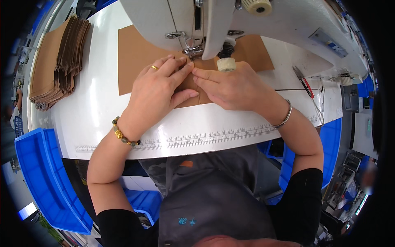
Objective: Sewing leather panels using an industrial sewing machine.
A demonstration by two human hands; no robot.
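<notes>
A brown leather-like panel (138, 53) lies flat on the white table under the needle area of a white sewing machine (284, 24). My left hand (158, 84) bends over the panel, its fingertips pressing close to the presser foot (193, 51) and its thumb on the seam line. From the other side my right hand (232, 87) is closed, with the fingers pressed together on the same panel and the fingertips meeting the left ones just in front of the foot. Both palms hide the middle of the panel. Its right part shows behind the machine's white knob (226, 64).
A thick stack of brown panels (61, 61) stands at the table's left. Red-handled thread snips (304, 82) lie at the right. A printed ruler scale (197, 138) runs along the near edge. Blue bins (51, 177) stand below the table on both sides.
</notes>
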